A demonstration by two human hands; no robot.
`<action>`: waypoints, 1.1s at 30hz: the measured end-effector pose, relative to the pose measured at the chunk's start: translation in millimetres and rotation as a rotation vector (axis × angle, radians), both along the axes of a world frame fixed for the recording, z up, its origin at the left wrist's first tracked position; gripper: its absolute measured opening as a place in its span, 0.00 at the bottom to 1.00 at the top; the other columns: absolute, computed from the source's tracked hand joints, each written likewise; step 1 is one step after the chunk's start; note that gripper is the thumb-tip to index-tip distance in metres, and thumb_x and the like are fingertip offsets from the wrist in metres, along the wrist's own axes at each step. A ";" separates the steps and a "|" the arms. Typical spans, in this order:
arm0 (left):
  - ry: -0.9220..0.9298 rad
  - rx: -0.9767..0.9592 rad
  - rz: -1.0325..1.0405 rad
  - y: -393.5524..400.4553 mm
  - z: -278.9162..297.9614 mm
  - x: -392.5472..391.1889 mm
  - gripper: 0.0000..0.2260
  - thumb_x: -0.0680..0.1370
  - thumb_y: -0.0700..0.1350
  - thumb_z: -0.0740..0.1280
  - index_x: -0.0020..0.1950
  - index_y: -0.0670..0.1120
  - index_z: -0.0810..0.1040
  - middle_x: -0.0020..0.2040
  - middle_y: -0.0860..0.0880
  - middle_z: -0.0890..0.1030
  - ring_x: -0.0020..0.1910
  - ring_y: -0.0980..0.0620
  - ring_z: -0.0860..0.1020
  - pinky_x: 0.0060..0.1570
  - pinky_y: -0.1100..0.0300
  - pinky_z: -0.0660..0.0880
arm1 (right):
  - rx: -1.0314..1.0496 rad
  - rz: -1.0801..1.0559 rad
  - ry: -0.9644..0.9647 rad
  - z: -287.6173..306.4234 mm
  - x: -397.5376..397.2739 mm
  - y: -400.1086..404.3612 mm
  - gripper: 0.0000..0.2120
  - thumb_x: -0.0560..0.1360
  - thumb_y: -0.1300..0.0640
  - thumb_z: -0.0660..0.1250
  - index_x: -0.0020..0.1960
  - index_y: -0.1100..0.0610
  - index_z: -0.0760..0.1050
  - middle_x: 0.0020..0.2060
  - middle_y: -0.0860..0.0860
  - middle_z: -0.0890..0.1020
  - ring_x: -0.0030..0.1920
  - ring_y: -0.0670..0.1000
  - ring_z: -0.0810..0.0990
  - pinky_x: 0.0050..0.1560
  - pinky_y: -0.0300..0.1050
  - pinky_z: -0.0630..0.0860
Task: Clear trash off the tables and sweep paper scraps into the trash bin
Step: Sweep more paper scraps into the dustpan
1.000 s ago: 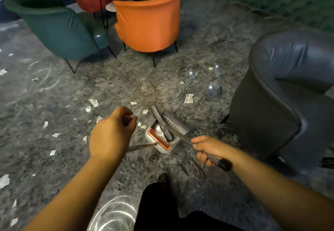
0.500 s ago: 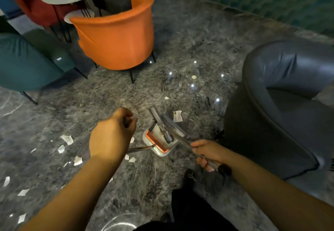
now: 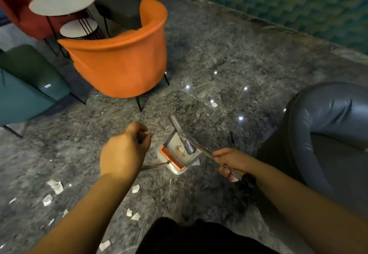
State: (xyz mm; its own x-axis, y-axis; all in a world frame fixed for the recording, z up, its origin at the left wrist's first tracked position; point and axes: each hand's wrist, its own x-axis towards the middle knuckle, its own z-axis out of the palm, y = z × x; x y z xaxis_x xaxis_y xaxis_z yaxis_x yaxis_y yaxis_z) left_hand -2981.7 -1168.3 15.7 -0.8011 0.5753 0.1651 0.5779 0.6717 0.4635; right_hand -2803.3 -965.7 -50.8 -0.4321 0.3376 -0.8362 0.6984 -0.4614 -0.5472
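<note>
Left hand [image 3: 124,152] clenched around the top of a thin handle [image 3: 152,167] leading down right to the dustpan [image 3: 176,157]. Right hand [image 3: 232,163] grasping the broom handle [image 3: 209,153], with long axis going from near right up to far left across the pan. Dustpan resting on the gray floor [image 3: 229,58] between both hands, a little nearer to the right one. Scraps [image 3: 54,187] lying near and left of the pan, more beside the left arm, so probably a turn to the near left needed next. Trash bin not visible.
</note>
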 end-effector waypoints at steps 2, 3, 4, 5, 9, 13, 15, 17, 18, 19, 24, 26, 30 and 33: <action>0.003 0.008 -0.006 21.1 -0.6 -23.4 0.08 0.77 0.50 0.71 0.52 0.49 0.78 0.42 0.49 0.85 0.39 0.41 0.81 0.32 0.52 0.77 | 0.038 -0.002 0.014 -1.6 -19.8 21.8 0.14 0.81 0.63 0.57 0.66 0.55 0.68 0.29 0.55 0.71 0.17 0.44 0.67 0.19 0.32 0.63; -0.004 0.007 -0.017 32.4 -1.7 -36.7 0.07 0.77 0.50 0.71 0.52 0.49 0.78 0.42 0.50 0.85 0.38 0.42 0.81 0.31 0.53 0.77 | 0.058 0.005 0.022 -4.2 -29.8 32.4 0.15 0.81 0.64 0.58 0.67 0.55 0.68 0.28 0.55 0.71 0.17 0.44 0.68 0.19 0.33 0.64; -0.013 0.005 -0.030 44.8 -3.0 -51.2 0.07 0.77 0.50 0.70 0.52 0.49 0.78 0.43 0.50 0.85 0.38 0.43 0.81 0.31 0.53 0.76 | 0.082 0.022 0.031 -6.3 -40.5 42.8 0.16 0.80 0.64 0.59 0.67 0.56 0.68 0.27 0.54 0.72 0.18 0.44 0.68 0.20 0.33 0.65; -0.022 0.005 -0.041 58.1 -4.7 -66.3 0.07 0.77 0.50 0.70 0.52 0.49 0.78 0.43 0.51 0.85 0.39 0.43 0.81 0.32 0.53 0.76 | 0.107 0.041 0.034 -8.4 -52.0 53.5 0.16 0.80 0.64 0.59 0.67 0.57 0.69 0.27 0.54 0.72 0.19 0.44 0.69 0.20 0.34 0.65; -0.033 0.003 -0.096 115.3 -14.0 -124.7 0.06 0.76 0.50 0.71 0.50 0.51 0.78 0.41 0.49 0.85 0.41 0.39 0.81 0.34 0.51 0.76 | 0.133 0.035 0.019 -11.5 -97.4 103.0 0.15 0.81 0.64 0.58 0.67 0.59 0.69 0.30 0.56 0.73 0.19 0.44 0.69 0.20 0.35 0.67; -0.016 -0.021 -0.192 168.1 -24.9 -167.8 0.07 0.75 0.48 0.72 0.50 0.48 0.79 0.40 0.44 0.84 0.39 0.38 0.80 0.31 0.54 0.72 | 0.169 0.017 0.004 -17.9 -127.0 147.3 0.16 0.81 0.63 0.59 0.69 0.61 0.69 0.32 0.57 0.74 0.22 0.47 0.70 0.23 0.38 0.70; -0.005 -0.038 -0.231 194.0 -30.2 -186.3 0.08 0.75 0.47 0.73 0.51 0.47 0.79 0.40 0.44 0.84 0.39 0.38 0.80 0.31 0.55 0.72 | 0.170 0.011 0.005 -21.4 -135.8 163.6 0.14 0.81 0.63 0.58 0.66 0.61 0.71 0.32 0.57 0.74 0.21 0.47 0.70 0.22 0.38 0.70; 0.003 -0.064 -0.255 218.0 -35.0 -200.2 0.08 0.76 0.49 0.72 0.51 0.48 0.79 0.40 0.44 0.84 0.39 0.38 0.80 0.31 0.55 0.72 | 0.153 -0.009 0.010 -24.1 -140.7 176.3 0.12 0.81 0.64 0.57 0.63 0.61 0.72 0.31 0.57 0.73 0.21 0.47 0.70 0.21 0.37 0.70; 0.010 -0.079 -0.267 230.5 -36.9 -206.0 0.08 0.76 0.50 0.71 0.52 0.49 0.79 0.40 0.45 0.83 0.39 0.39 0.80 0.31 0.56 0.72 | 0.147 -0.019 0.007 -27.1 -142.6 184.2 0.12 0.81 0.64 0.57 0.62 0.60 0.72 0.31 0.57 0.72 0.21 0.47 0.69 0.21 0.36 0.69; 0.017 -0.091 -0.271 243.0 -39.6 -211.9 0.07 0.76 0.50 0.71 0.51 0.49 0.79 0.40 0.45 0.83 0.39 0.39 0.80 0.31 0.56 0.70 | 0.137 -0.043 -0.001 -30.0 -143.9 192.9 0.11 0.81 0.65 0.57 0.62 0.59 0.72 0.31 0.57 0.71 0.21 0.46 0.69 0.21 0.36 0.68; -0.040 -0.134 -0.297 302.6 -62.8 -232.0 0.06 0.76 0.48 0.71 0.50 0.48 0.78 0.35 0.47 0.78 0.35 0.40 0.77 0.29 0.57 0.67 | 0.108 -0.067 -0.048 -47.6 -153.7 263.7 0.16 0.81 0.66 0.56 0.66 0.72 0.66 0.29 0.57 0.69 0.18 0.46 0.68 0.19 0.36 0.66; -0.047 -0.175 -0.290 321.7 -72.9 -235.9 0.05 0.77 0.48 0.70 0.50 0.49 0.77 0.34 0.50 0.74 0.31 0.45 0.72 0.27 0.59 0.62 | 0.060 -0.095 -0.072 -53.9 -159.4 292.3 0.15 0.81 0.65 0.56 0.67 0.70 0.66 0.28 0.57 0.69 0.19 0.47 0.67 0.20 0.36 0.66; -0.029 -0.252 -0.254 376.7 -90.0 -240.8 0.07 0.77 0.53 0.69 0.51 0.51 0.76 0.35 0.49 0.78 0.30 0.45 0.74 0.27 0.60 0.63 | 0.056 -0.095 -0.118 -72.4 -172.3 358.2 0.16 0.81 0.66 0.56 0.67 0.69 0.66 0.28 0.57 0.70 0.21 0.48 0.67 0.23 0.37 0.66; -0.071 -0.298 -0.265 425.5 -98.3 -245.8 0.08 0.78 0.52 0.68 0.52 0.51 0.75 0.39 0.47 0.81 0.36 0.42 0.78 0.30 0.57 0.70 | 0.059 -0.067 -0.139 -76.4 -179.4 406.7 0.10 0.79 0.67 0.57 0.60 0.65 0.72 0.29 0.57 0.70 0.20 0.48 0.67 0.22 0.36 0.66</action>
